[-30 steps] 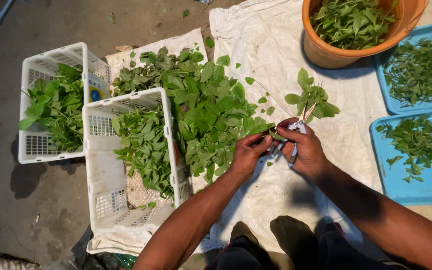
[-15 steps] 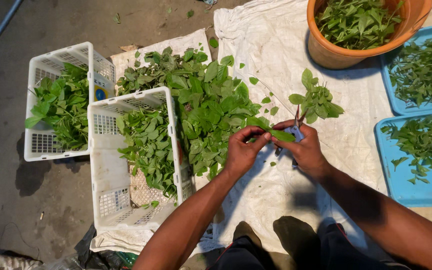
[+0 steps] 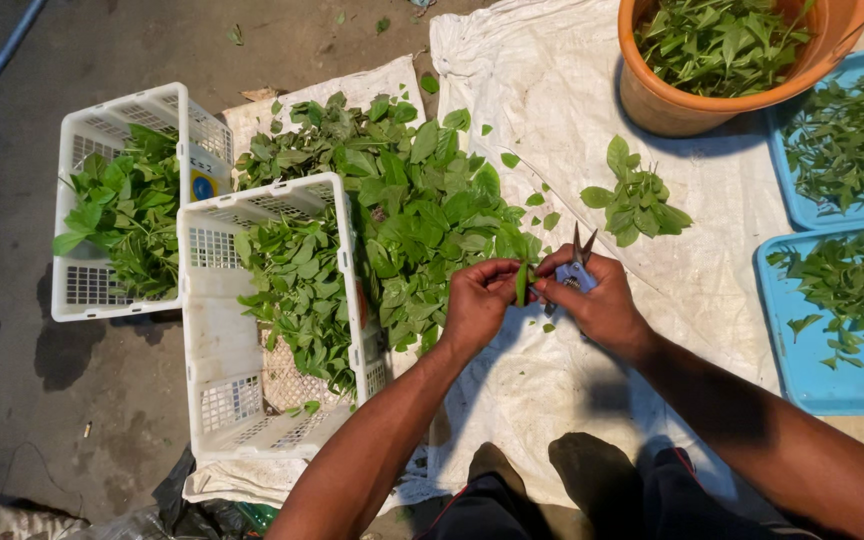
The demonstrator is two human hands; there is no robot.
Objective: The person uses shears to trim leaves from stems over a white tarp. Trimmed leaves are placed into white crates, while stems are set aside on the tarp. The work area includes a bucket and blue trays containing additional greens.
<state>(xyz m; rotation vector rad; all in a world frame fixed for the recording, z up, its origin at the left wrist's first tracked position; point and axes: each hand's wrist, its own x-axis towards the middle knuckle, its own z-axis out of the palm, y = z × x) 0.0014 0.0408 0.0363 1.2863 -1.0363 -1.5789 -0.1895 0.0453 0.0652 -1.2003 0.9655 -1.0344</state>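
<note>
My left hand [image 3: 476,302] pinches a small green leaf [image 3: 521,281] upright between thumb and fingers. My right hand [image 3: 597,300] grips a small pair of snips [image 3: 579,258], blades pointing up and away, and its fingertips also touch the leaf. Both hands meet over a white sack cloth [image 3: 552,120]. A big heap of green leaves [image 3: 407,215] lies just left of my hands. A small leafy sprig [image 3: 635,205] lies on the cloth beyond my right hand.
Two white plastic crates [image 3: 207,330] [image 3: 72,290] hold leaves at the left. An orange tub [image 3: 672,105] of greens stands at the top right. Two blue trays [image 3: 832,385] [image 3: 802,205] with leaves sit at the right edge. My knees [image 3: 602,480] are at the bottom. Grey concrete floor lies left.
The leafy sprig that my hands held a second ago now lies on the cloth. My hands have come together on a single leaf, the snips still in my right hand.
</note>
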